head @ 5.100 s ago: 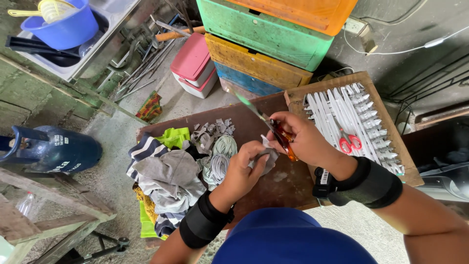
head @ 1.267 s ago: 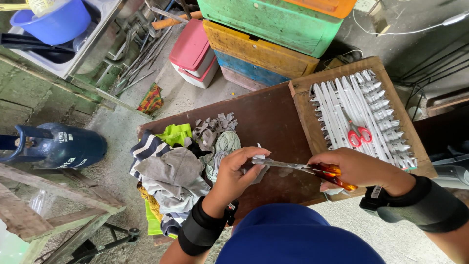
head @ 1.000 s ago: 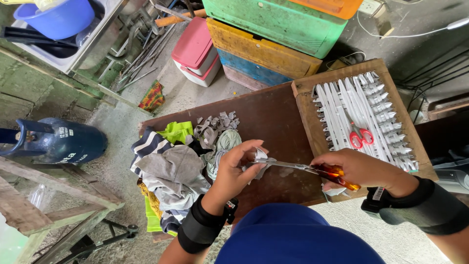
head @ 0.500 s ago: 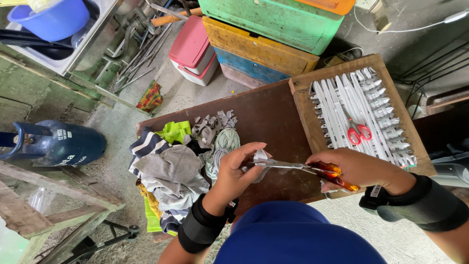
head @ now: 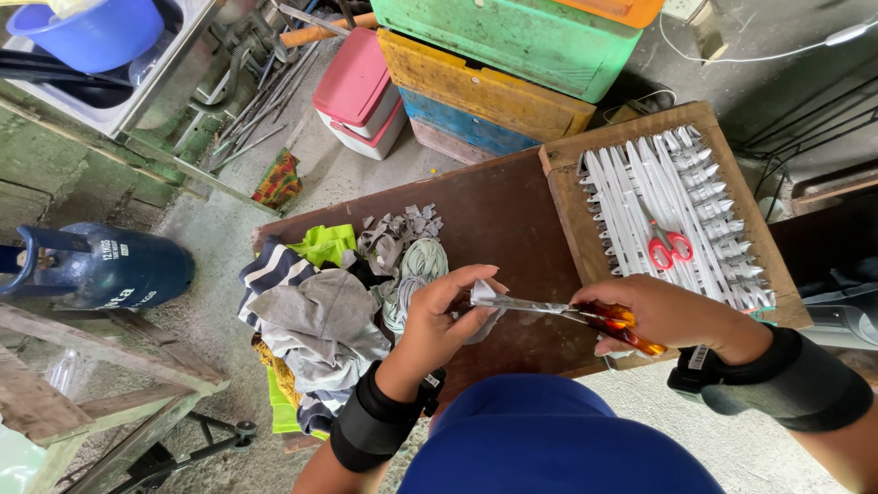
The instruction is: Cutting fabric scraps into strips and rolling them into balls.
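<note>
My left hand point(head: 442, 316) pinches a small piece of grey cloth point(head: 485, 295) over the brown table point(head: 498, 215). My right hand point(head: 663, 314) grips orange-handled scissors point(head: 572, 313) whose blades lie across that cloth. A heap of mixed rags point(head: 315, 311), striped, grey and lime green, lies left of my left hand. Small cut grey scraps point(head: 402, 224) sit just beyond the heap.
A wooden tray point(head: 567, 197) of white strips with red-handled scissors point(head: 666, 245) rests on the table's right end. Stacked crates, green point(head: 512, 37) over yellow point(head: 476, 87), and a pink box point(head: 358, 87) stand behind. A blue gas cylinder point(head: 96, 265) lies at left.
Five seconds ago the scissors pointed up near the tray. Now they lie level across the cloth in my left hand; over the last second the hands have barely shifted.
</note>
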